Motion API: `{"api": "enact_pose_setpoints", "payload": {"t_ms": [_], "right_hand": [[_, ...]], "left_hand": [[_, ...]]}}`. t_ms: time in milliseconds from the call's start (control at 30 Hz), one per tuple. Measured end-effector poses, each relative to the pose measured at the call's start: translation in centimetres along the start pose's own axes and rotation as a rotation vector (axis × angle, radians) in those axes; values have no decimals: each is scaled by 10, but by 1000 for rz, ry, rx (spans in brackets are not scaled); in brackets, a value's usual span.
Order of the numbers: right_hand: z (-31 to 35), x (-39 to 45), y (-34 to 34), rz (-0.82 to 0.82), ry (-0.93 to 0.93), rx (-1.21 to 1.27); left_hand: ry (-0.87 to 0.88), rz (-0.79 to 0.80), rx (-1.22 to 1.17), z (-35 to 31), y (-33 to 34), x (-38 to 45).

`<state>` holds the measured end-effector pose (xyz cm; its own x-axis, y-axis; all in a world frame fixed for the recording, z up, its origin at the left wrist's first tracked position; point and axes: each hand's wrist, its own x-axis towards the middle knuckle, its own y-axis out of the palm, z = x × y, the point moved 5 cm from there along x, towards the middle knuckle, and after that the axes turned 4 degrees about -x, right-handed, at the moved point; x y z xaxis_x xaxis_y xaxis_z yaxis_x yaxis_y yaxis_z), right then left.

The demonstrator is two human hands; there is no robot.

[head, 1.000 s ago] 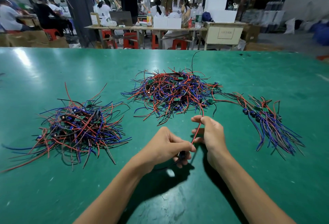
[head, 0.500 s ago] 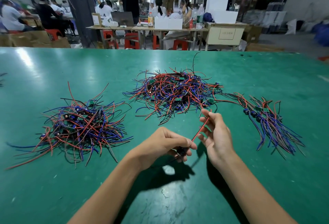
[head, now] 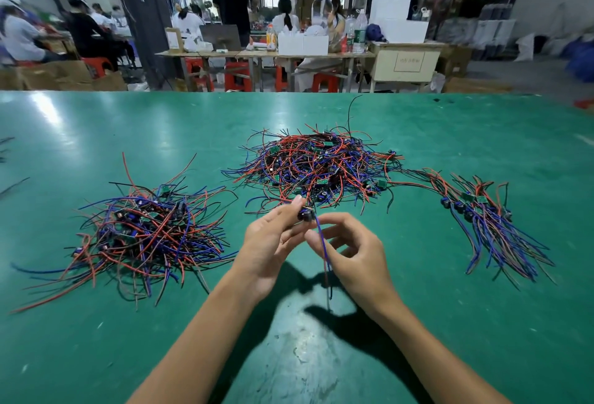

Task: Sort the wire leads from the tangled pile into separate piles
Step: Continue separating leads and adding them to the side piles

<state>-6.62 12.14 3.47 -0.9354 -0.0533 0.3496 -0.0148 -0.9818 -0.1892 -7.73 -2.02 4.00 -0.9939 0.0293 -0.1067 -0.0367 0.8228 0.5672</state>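
Left fingers (head: pixel 291 210) pinched the lead's black part (head: pixel 305 213), right fingers (head: pixel 316 236) gripped its blue wire (head: pixel 322 244), held just in front of the tangle (head: pixel 315 165). Risk, I'd say: dangling ends snagging the tangle and dragging extra leads along.

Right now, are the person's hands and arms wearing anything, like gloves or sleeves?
No. The left hand and right hand are bare, with no gloves or rings to see. Both forearms are bare too: no sleeves, watch or bracelet show up to the frame's bottom edge.
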Motion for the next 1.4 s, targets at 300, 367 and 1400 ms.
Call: {"api": "enact_pose_setpoints", "payload": {"t_ms": [300,367,1400], "right_hand": [[8,4,-18,-210,-12,145],[7,5,-20,-227,37,156],[-14,6,-14,-158,458,465]], "left_hand": [[34,-28,40,10,7,-6],[66,-44,51,11,8,-7],[365,-100,303,11,6,-7]]}}
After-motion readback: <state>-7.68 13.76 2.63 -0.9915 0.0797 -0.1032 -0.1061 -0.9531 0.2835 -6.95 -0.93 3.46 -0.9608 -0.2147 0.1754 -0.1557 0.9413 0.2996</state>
